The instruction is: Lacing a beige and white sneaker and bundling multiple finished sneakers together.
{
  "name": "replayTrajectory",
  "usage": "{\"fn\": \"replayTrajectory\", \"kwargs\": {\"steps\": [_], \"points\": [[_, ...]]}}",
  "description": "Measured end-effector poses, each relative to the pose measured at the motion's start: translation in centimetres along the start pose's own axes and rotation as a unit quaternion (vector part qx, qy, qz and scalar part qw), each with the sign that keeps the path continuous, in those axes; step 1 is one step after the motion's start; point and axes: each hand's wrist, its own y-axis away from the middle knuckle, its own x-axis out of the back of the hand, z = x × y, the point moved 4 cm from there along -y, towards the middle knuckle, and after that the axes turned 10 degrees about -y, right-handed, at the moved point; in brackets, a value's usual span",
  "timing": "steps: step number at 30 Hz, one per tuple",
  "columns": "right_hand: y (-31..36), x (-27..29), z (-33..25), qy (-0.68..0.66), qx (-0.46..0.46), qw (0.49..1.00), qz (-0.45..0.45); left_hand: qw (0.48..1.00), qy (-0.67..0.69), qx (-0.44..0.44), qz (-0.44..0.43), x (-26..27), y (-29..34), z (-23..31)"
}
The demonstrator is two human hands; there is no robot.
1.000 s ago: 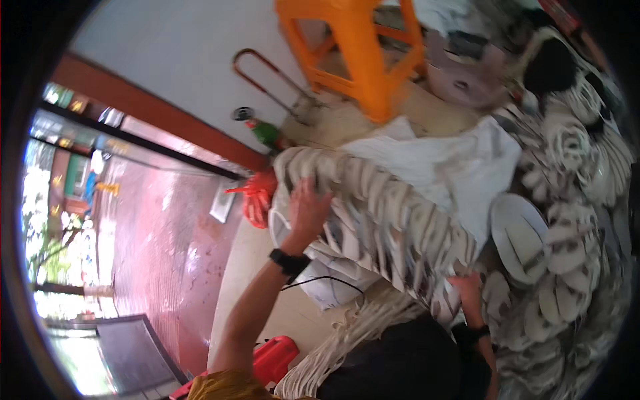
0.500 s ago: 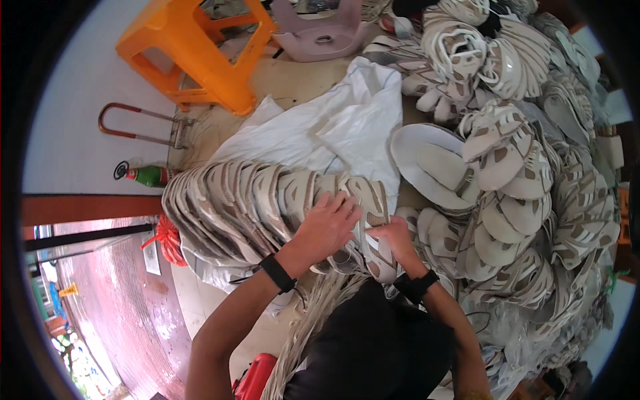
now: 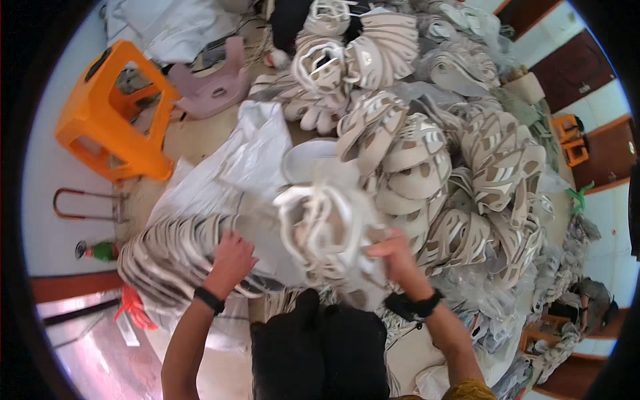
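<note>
A bundle of beige and white shoe uppers (image 3: pixel 327 233) with pale laces is lifted in front of me, smeared by motion. My right hand (image 3: pixel 397 260) grips its right side, thumb across the edge. Left of it, a long row of nested shoe uppers (image 3: pixel 173 250) lies on a white sack (image 3: pixel 260 150). My left hand (image 3: pixel 233 259) is at the row's right end, fingers loosely extended against it. The bundle hides part of the sack and of the heap behind.
Heaped shoe uppers (image 3: pixel 500 160) spread across the right side, with clear plastic bags (image 3: pixel 467 293) nearer. An orange stool (image 3: pixel 117 110) and a pale purple plastic seat (image 3: pixel 213 83) stand far left. A green bottle (image 3: pixel 100 251) is by the wall. Another person (image 3: pixel 593 303) is far right.
My right hand has lifted a bundle of shoe uppers off the row's right end and moved it right. My left hand has shifted left along the shortened row. The view has turned rightward.
</note>
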Motion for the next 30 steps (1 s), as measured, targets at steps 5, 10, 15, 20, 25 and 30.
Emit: {"fn": "replayTrajectory", "kwargs": {"steps": [5, 10, 15, 20, 25, 30], "points": [[4.1, 2.6, -7.2, -0.024, 0.139, 0.990, -0.032, 0.999, -0.013, -0.017, 0.047, 0.6, -1.1, 1.2], [5.7, 8.1, -11.0, -0.070, 0.229, 0.969, -0.068, 0.997, -0.013, -0.047, 0.054, 0.7, -1.7, 2.2], [9.0, 11.0, -12.6, -0.149, 0.265, 0.948, 0.092, 0.998, 0.001, -0.030, 0.053, 3.9, -0.7, 1.3], [10.4, 10.0, -15.3, -0.257, 0.281, 0.924, 0.015, 0.924, 0.370, 0.029, -0.091, 11.4, 1.6, -0.3], [8.8, 3.7, -15.0, -0.206, 0.253, 0.940, -0.103, 0.744, 0.651, -0.039, 0.144, 26.2, 2.0, 1.1], [5.6, -7.7, -16.9, -0.227, 0.198, 0.934, -0.191, 0.774, 0.511, 0.084, 0.365, 32.3, 0.2, -4.2]]}}
